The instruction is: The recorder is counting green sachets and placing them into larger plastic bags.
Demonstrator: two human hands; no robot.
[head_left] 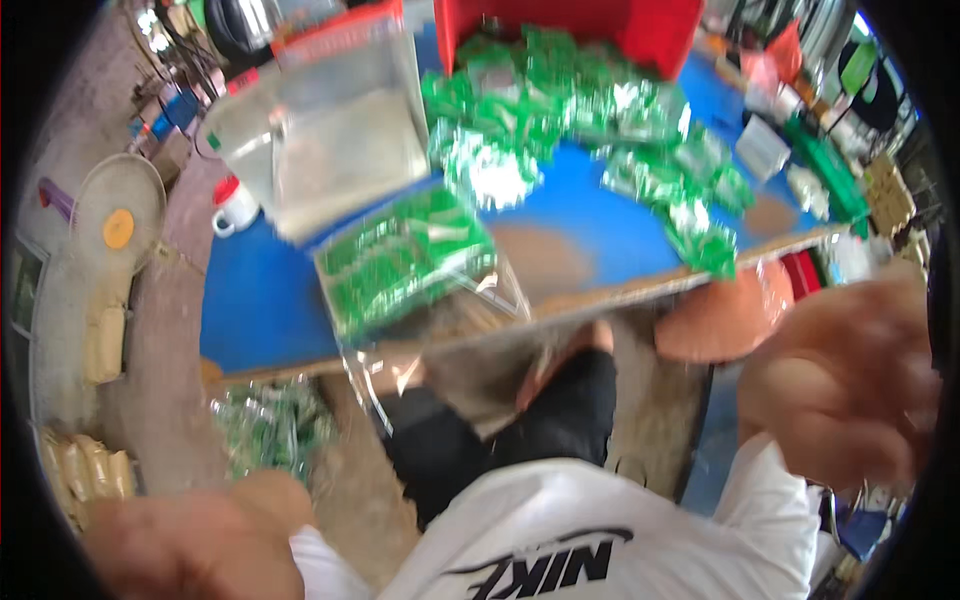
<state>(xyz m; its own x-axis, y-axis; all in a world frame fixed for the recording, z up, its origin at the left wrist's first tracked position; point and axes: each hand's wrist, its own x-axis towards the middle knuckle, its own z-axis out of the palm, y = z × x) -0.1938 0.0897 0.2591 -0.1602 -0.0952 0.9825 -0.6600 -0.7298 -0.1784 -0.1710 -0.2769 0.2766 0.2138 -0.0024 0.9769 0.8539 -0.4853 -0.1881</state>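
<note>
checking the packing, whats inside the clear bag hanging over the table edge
The clear bag on the blue table holds flat green sachets, blurred. Layers beneath the top ones are hidden.

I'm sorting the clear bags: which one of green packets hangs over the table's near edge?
The filled clear bag at the front of the blue table, its loose end spilling past the edge. The clear bin behind it sits fully on the table.

Clear bag (405, 262) of green packets — lying tilted at the blue table's near edge, its open plastic mouth hanging over; loose green packets (560, 110) heaped behind it.
</note>
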